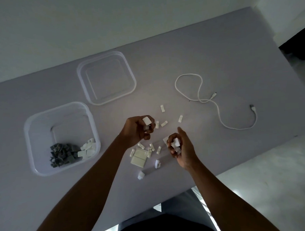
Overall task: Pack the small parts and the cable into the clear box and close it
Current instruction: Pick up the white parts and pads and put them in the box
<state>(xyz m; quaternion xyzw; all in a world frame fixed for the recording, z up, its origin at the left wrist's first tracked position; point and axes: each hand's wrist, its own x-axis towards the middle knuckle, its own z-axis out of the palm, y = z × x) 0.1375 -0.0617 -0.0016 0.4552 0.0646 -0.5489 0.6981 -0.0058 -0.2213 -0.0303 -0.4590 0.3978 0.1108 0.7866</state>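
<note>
The clear box (35,124) stands open at the left, with dark grey parts (62,155) and a few white parts (87,149) piled in its near corner. Its clear lid (132,81) lies flat beyond it. Several small white parts (150,148) are scattered mid-table, with a flat white square piece (138,158) among them. My left hand (137,131) is closed around white parts above the scatter. My right hand (182,149) also grips a handful of white parts. The white cable (218,109) lies loose at the right, apart from both hands.
The pale table (198,61) ends at a near edge on the right, with light floor (273,180) beyond it. A wall runs along the far side. A dark object (297,46) sits at the far right.
</note>
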